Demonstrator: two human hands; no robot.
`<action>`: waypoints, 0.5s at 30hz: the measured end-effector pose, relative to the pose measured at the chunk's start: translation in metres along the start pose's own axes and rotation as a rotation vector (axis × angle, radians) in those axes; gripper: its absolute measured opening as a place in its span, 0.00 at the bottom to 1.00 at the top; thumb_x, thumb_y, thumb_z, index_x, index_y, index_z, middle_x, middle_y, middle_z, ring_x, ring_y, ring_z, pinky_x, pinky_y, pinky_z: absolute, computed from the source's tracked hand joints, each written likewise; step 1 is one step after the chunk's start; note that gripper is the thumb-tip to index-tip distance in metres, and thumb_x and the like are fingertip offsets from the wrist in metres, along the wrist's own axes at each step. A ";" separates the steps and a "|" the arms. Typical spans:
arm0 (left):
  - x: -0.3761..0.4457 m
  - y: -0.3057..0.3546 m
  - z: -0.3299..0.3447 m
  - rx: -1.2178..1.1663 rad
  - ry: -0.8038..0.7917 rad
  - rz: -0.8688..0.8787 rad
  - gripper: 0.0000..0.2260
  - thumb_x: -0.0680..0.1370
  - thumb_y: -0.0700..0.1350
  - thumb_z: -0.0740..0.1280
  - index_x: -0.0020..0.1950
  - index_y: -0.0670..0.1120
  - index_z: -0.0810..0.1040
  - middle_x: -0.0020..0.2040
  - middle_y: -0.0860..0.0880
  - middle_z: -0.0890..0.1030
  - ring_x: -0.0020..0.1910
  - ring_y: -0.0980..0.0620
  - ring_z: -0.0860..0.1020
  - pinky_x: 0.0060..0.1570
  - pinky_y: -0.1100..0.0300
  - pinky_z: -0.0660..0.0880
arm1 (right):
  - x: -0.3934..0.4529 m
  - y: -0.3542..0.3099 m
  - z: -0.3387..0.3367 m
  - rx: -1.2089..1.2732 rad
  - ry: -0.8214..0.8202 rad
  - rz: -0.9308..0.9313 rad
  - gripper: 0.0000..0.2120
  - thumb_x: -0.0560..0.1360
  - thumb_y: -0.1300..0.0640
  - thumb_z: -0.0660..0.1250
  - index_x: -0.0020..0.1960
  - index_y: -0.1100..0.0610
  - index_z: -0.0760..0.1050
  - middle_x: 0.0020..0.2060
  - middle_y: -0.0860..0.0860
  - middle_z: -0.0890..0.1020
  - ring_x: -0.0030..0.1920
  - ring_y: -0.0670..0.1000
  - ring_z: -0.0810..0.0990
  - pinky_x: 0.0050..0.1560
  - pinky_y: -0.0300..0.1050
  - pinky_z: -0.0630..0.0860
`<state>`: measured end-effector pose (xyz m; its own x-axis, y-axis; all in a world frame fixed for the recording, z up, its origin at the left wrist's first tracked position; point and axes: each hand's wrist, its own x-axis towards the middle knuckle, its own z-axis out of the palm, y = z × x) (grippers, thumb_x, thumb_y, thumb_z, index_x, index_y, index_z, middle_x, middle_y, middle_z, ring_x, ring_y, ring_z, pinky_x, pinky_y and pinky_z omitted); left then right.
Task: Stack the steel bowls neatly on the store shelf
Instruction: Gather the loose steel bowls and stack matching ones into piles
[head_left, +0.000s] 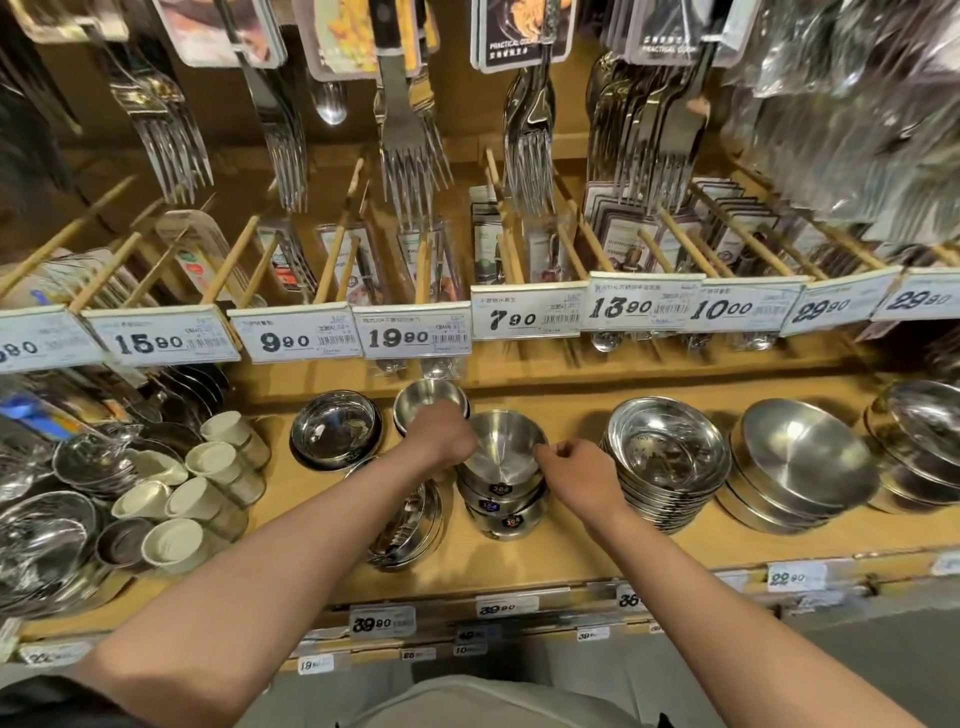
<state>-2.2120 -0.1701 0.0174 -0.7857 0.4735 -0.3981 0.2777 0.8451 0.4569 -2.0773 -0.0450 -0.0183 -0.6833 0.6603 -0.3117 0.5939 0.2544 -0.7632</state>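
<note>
Both hands grip the top bowl (503, 444) mid-shelf: left hand (440, 434) on its left rim, right hand (577, 470) pinching the right rim. It sits on its stack (506, 506), seemingly the seating step; next, press it level and let go.

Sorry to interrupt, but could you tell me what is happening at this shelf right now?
A person is tidying steel bowls on a wooden store shelf. Both hands are on the top bowl of a short stack of deep steel bowls with dark "304" stickers: the left hand grips its left rim and the right hand pinches its right rim. Another small steel bowl sits just behind the left hand. A taller stack of shallow shiny steel dishes stands to the right.
</note>
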 end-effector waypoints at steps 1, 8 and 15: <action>0.000 -0.001 0.000 -0.017 -0.013 0.005 0.13 0.83 0.42 0.62 0.62 0.35 0.78 0.59 0.39 0.81 0.50 0.44 0.82 0.41 0.59 0.77 | -0.001 -0.001 0.000 -0.009 0.014 -0.002 0.18 0.77 0.48 0.67 0.30 0.54 0.75 0.29 0.49 0.81 0.36 0.50 0.79 0.39 0.45 0.72; 0.003 -0.002 -0.001 -0.094 -0.069 -0.017 0.10 0.83 0.40 0.62 0.51 0.34 0.79 0.31 0.48 0.73 0.24 0.53 0.71 0.23 0.63 0.72 | -0.009 -0.003 0.002 -0.055 0.050 0.007 0.20 0.75 0.46 0.69 0.28 0.55 0.75 0.25 0.47 0.78 0.32 0.48 0.77 0.33 0.44 0.69; 0.000 -0.001 -0.002 -0.141 -0.144 -0.063 0.12 0.83 0.43 0.63 0.60 0.35 0.77 0.40 0.44 0.80 0.28 0.52 0.75 0.26 0.63 0.75 | -0.011 -0.004 0.003 0.017 0.024 0.030 0.12 0.75 0.47 0.68 0.43 0.56 0.79 0.39 0.51 0.85 0.46 0.52 0.83 0.47 0.46 0.75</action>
<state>-2.2138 -0.1714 0.0187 -0.7093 0.4595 -0.5346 0.1420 0.8359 0.5302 -2.0730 -0.0549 -0.0136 -0.6548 0.6843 -0.3210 0.6066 0.2224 -0.7632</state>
